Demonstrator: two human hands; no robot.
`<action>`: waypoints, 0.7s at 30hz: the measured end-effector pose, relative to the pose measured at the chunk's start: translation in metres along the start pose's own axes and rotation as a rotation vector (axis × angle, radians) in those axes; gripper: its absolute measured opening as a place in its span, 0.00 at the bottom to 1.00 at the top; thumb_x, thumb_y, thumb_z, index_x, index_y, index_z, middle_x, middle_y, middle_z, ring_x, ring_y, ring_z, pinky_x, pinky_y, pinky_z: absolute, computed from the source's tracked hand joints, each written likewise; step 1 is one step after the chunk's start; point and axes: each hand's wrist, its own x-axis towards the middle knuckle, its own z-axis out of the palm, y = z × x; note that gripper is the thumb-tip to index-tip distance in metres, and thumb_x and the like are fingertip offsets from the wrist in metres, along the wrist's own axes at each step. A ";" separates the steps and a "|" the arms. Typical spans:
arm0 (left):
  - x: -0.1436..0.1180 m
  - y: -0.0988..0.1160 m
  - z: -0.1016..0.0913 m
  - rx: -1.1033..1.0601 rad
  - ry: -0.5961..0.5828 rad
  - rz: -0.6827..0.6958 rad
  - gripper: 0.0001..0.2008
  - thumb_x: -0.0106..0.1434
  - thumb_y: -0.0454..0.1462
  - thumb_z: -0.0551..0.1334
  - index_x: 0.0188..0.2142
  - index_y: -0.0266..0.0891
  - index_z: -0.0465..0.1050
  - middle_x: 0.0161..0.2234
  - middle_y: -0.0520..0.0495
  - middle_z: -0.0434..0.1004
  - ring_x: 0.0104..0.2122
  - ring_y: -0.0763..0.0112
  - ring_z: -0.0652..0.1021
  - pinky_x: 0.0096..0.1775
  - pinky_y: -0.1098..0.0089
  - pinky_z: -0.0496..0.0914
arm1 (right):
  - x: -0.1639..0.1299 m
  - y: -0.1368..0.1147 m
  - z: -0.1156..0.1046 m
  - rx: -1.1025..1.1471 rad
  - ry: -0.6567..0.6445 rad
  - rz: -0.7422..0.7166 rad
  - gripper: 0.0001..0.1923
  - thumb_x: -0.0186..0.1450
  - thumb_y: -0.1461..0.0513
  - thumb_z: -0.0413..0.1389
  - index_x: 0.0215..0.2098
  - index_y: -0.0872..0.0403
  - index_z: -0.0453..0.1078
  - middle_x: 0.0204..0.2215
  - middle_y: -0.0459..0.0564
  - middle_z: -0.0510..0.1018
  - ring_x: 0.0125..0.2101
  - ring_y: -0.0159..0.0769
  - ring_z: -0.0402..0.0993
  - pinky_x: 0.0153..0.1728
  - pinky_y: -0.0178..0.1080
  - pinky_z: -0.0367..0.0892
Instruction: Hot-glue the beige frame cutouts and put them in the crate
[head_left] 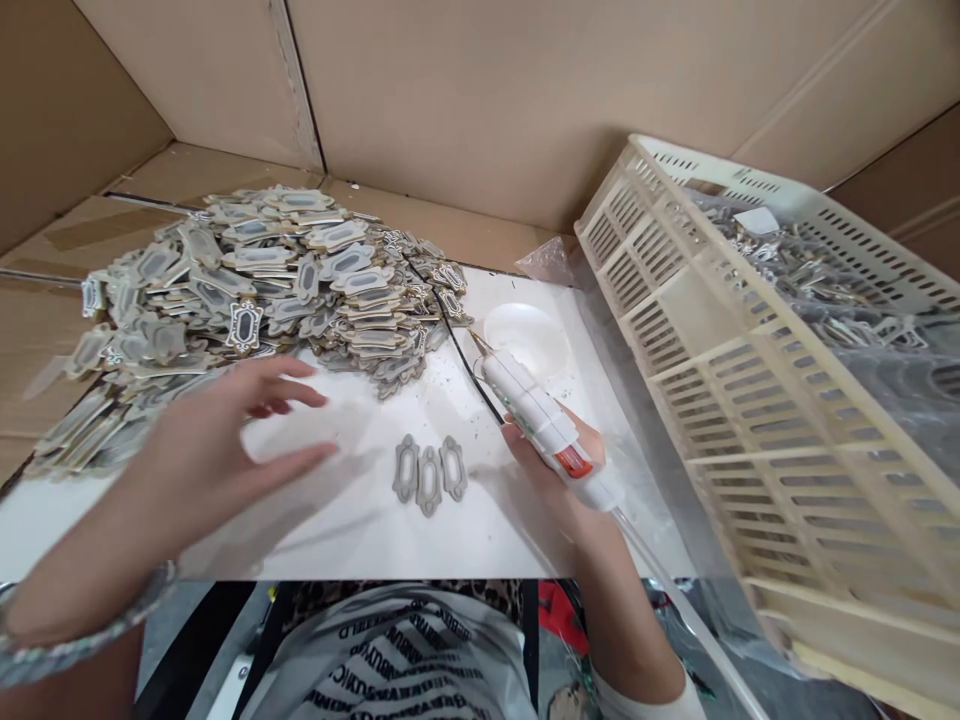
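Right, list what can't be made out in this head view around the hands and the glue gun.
- Left hand: motion-blurred, so whether it holds anything is unclear.
- Glue gun: its rear is covered by the right hand.
- Crate: contents blurred behind the slotted wall; right side cut by the frame edge.
- Pile of plaques: lower layers buried.
- Three plaques: detail too small.

left hand (225, 440) blurred, crate (787, 400) – edge-cropped

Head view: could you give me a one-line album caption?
Right hand grips a glue gun beside three plaques; left hand hovers open.
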 end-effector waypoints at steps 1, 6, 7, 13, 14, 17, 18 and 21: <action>0.000 0.015 0.008 -0.030 -0.073 0.094 0.33 0.58 0.63 0.63 0.56 0.50 0.65 0.47 0.49 0.78 0.42 0.59 0.79 0.44 0.61 0.74 | 0.000 0.000 0.000 -0.003 -0.002 -0.002 0.08 0.64 0.61 0.58 0.27 0.50 0.67 0.24 0.44 0.76 0.24 0.35 0.71 0.25 0.37 0.64; -0.001 0.049 0.045 0.040 -0.284 0.219 0.31 0.54 0.45 0.71 0.56 0.50 0.67 0.51 0.45 0.77 0.50 0.51 0.77 0.48 0.57 0.73 | 0.001 0.001 0.000 -0.002 -0.009 -0.027 0.10 0.65 0.59 0.58 0.26 0.51 0.67 0.24 0.44 0.75 0.23 0.33 0.69 0.24 0.36 0.63; -0.001 0.051 0.050 0.053 -0.288 0.218 0.30 0.53 0.44 0.71 0.55 0.49 0.68 0.50 0.44 0.77 0.49 0.50 0.77 0.49 0.56 0.72 | 0.001 0.002 0.000 0.004 -0.010 -0.037 0.10 0.64 0.59 0.58 0.26 0.51 0.67 0.25 0.44 0.75 0.23 0.33 0.69 0.24 0.36 0.63; 0.011 0.061 0.055 0.046 -0.267 0.211 0.16 0.56 0.42 0.66 0.43 0.44 0.70 0.42 0.45 0.79 0.42 0.54 0.79 0.43 0.60 0.73 | 0.001 0.002 0.001 0.051 -0.039 -0.025 0.08 0.64 0.60 0.58 0.26 0.50 0.68 0.23 0.44 0.74 0.23 0.35 0.70 0.26 0.38 0.65; 0.012 0.061 0.053 0.042 -0.264 0.214 0.17 0.55 0.43 0.67 0.44 0.44 0.69 0.42 0.46 0.80 0.42 0.54 0.80 0.42 0.61 0.73 | 0.002 0.002 0.001 0.056 -0.046 -0.012 0.09 0.64 0.59 0.58 0.25 0.50 0.67 0.23 0.44 0.73 0.23 0.35 0.70 0.26 0.38 0.65; 0.010 0.058 0.046 0.067 -0.213 0.238 0.25 0.53 0.46 0.70 0.48 0.45 0.68 0.43 0.46 0.80 0.42 0.51 0.80 0.42 0.59 0.74 | 0.002 0.000 0.000 0.077 -0.047 0.009 0.11 0.64 0.59 0.58 0.24 0.50 0.67 0.22 0.44 0.72 0.22 0.35 0.69 0.25 0.38 0.64; 0.008 0.055 0.043 0.086 -0.189 0.247 0.27 0.53 0.47 0.70 0.50 0.45 0.68 0.43 0.46 0.81 0.41 0.51 0.80 0.41 0.58 0.74 | 0.002 0.000 0.000 0.086 -0.044 0.008 0.11 0.64 0.60 0.58 0.24 0.50 0.67 0.22 0.44 0.73 0.23 0.35 0.70 0.25 0.38 0.65; -0.003 0.044 0.034 0.154 -0.145 0.291 0.23 0.56 0.48 0.68 0.49 0.46 0.69 0.38 0.45 0.81 0.36 0.50 0.80 0.36 0.58 0.73 | 0.001 0.001 0.000 0.100 -0.028 -0.005 0.09 0.64 0.60 0.59 0.25 0.50 0.68 0.24 0.45 0.75 0.25 0.36 0.73 0.27 0.38 0.66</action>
